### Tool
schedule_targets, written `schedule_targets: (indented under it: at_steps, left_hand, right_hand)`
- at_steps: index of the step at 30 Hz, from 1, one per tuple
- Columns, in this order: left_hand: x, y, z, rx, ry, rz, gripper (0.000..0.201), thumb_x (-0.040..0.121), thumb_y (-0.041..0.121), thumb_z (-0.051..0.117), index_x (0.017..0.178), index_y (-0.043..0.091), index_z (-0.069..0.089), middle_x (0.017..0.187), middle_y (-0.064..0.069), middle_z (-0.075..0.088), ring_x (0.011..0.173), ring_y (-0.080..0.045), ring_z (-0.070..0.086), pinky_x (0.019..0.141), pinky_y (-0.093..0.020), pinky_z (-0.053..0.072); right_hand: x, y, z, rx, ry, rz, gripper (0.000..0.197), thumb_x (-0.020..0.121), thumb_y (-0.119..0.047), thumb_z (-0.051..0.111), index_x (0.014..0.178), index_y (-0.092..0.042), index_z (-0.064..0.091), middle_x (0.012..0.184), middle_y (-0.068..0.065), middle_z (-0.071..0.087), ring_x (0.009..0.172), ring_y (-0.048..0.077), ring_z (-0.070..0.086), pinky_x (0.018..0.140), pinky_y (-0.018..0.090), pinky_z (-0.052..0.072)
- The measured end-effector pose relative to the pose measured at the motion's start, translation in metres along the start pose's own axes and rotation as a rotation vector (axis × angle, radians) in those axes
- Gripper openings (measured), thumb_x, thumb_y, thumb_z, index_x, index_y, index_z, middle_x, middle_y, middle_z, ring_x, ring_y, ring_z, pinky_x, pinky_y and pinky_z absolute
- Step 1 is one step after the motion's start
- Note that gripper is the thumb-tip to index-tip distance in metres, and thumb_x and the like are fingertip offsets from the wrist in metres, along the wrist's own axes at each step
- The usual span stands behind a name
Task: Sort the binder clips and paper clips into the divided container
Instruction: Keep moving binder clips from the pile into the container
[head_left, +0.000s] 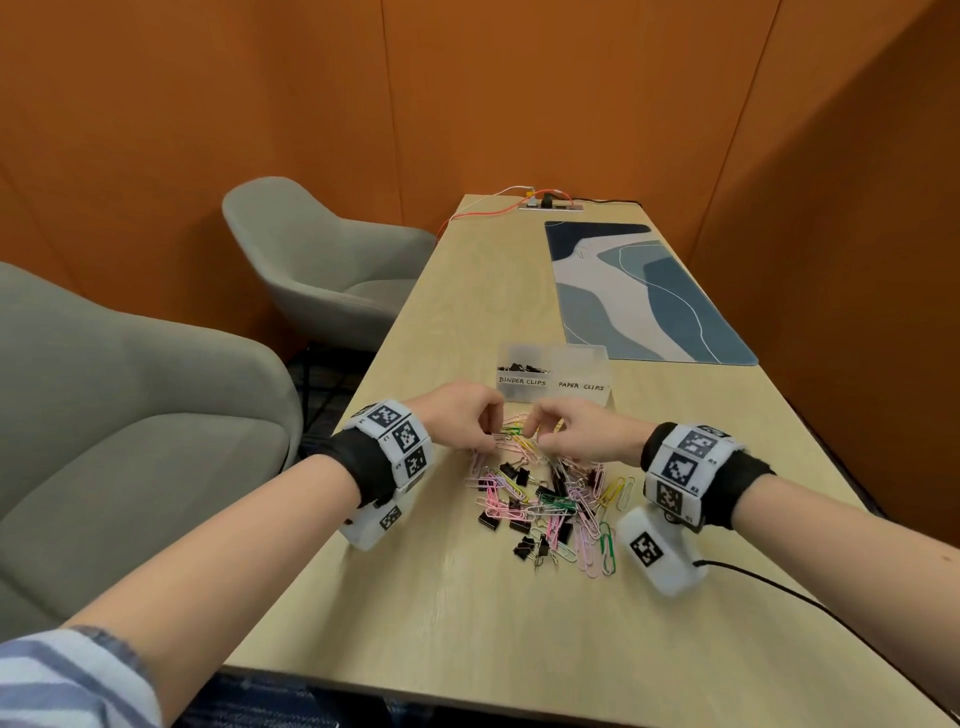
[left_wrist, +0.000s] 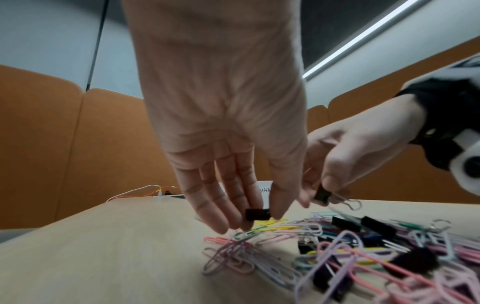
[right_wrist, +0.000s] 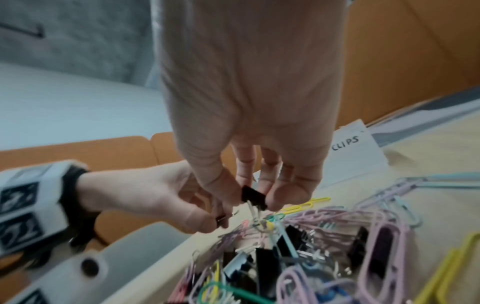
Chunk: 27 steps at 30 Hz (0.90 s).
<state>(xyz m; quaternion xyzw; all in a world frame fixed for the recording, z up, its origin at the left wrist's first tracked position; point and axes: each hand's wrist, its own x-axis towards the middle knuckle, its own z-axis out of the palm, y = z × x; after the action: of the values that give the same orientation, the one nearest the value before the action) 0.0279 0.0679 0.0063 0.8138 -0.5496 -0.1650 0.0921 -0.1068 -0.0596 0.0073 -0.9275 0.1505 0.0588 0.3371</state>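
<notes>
While paper clips (head_left: 587, 512) lie heaped on the table (head_left: 467, 597), each hand, left hand (head_left: 457, 415) and right hand (head_left: 576, 434), pinches a black binder clip (left_wrist: 257, 214), likely bound for the divided container (head_left: 553, 382) just beyond.

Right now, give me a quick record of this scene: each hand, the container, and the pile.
left hand: pinches a black binder clip
right hand: pinches another black clip
divided container: beyond the hands; binder clips section holds black clips, paper clips section looks empty
mixed pile: colored paper clips and black binder clips on the table
</notes>
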Motion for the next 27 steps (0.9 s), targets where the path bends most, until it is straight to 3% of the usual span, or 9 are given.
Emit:
schedule_targets:
  at_steps: [3,6,9,12,15,18,21,24,27]
  left_hand:
    - [-0.002,0.007,0.003,-0.007,-0.071,-0.015,0.025,0.082,0.026,0.065,0.103,0.014,0.063,0.079,0.004,0.060,0.078,-0.016,0.056,0.071,-0.027,0.044]
    - [0.002,0.012,0.009,0.007,-0.078,-0.022,0.024,0.082,0.030,0.068,0.098,0.013,0.066,0.075,0.004,0.061,0.077,-0.016,0.057,0.067,-0.026,0.044]
    - [0.008,0.016,0.013,0.010,-0.061,-0.038,0.028,0.079,0.031,0.073,0.096,0.010,0.067,0.083,-0.001,0.063,0.076,-0.016,0.057,0.066,-0.026,0.042]
    - [0.012,0.018,0.016,0.017,-0.053,-0.067,0.032,0.074,0.035,0.077,0.094,0.011,0.068,0.083,-0.001,0.063,0.076,-0.017,0.057,0.068,-0.027,0.045]
    - [0.015,0.019,0.019,0.046,-0.056,-0.080,0.037,0.068,0.036,0.081,0.094,0.013,0.069,0.087,-0.003,0.068,0.076,-0.018,0.058,0.072,-0.028,0.049]
    - [0.016,0.021,0.019,0.048,-0.069,-0.081,0.040,0.067,0.031,0.082,0.101,0.012,0.069,0.097,-0.008,0.071,0.080,-0.020,0.058,0.079,-0.032,0.052]
    - [0.018,0.019,0.018,0.039,-0.098,-0.096,0.040,0.067,0.028,0.082,0.101,0.014,0.068,0.099,-0.007,0.070,0.087,-0.023,0.063,0.082,-0.034,0.054]
    - [0.017,0.018,0.019,0.034,-0.094,-0.098,0.033,0.068,0.027,0.082,0.096,0.015,0.068,0.091,-0.002,0.064,0.084,-0.020,0.060,0.079,-0.030,0.052]
    - [0.015,0.021,0.020,0.065,-0.072,-0.071,0.032,0.069,0.026,0.081,0.096,0.014,0.069,0.090,-0.002,0.064,0.081,-0.016,0.056,0.072,-0.026,0.047]
  right_hand:
    - [0.000,0.002,-0.006,0.030,-0.028,0.016,0.019,0.086,-0.010,0.057,0.104,-0.012,0.063,0.077,-0.004,0.056,0.048,0.000,0.048,0.040,0.008,0.036]
    - [-0.003,-0.001,-0.002,-0.133,-0.084,-0.036,0.017,0.086,-0.017,0.063,0.102,-0.014,0.067,0.069,-0.007,0.063,0.057,0.004,0.052,0.051,0.015,0.039]
    - [-0.002,-0.005,0.012,-0.251,-0.077,-0.069,0.017,0.082,-0.017,0.066,0.099,-0.013,0.068,0.082,0.006,0.074,0.070,0.015,0.062,0.060,0.021,0.045]
    - [0.000,-0.007,0.021,-0.335,-0.015,-0.068,0.020,0.078,-0.022,0.071,0.093,-0.009,0.070,0.079,0.003,0.064,0.073,0.018,0.055,0.054,0.022,0.037]
    - [0.000,-0.006,0.027,-0.373,0.006,-0.084,0.022,0.076,-0.024,0.072,0.090,-0.007,0.070,0.080,0.005,0.061,0.076,0.018,0.051,0.063,0.026,0.037]
    - [-0.001,-0.008,0.029,-0.386,0.020,-0.102,0.017,0.078,-0.019,0.069,0.089,-0.006,0.069,0.080,0.002,0.057,0.077,0.018,0.049,0.067,0.024,0.035]
    - [0.000,-0.007,0.028,-0.420,0.004,-0.120,0.003,0.077,-0.013,0.064,0.078,-0.013,0.061,0.077,0.002,0.053,0.075,0.021,0.047,0.064,0.025,0.034]
    - [0.000,-0.001,0.021,-0.321,-0.009,-0.070,0.007,0.077,-0.010,0.066,0.082,-0.013,0.063,0.079,0.007,0.064,0.073,0.019,0.053,0.055,0.025,0.038]
    - [0.004,0.009,0.005,-0.039,0.018,0.040,0.018,0.077,-0.011,0.072,0.094,-0.006,0.070,0.085,0.013,0.072,0.066,0.015,0.058,0.059,0.019,0.045]
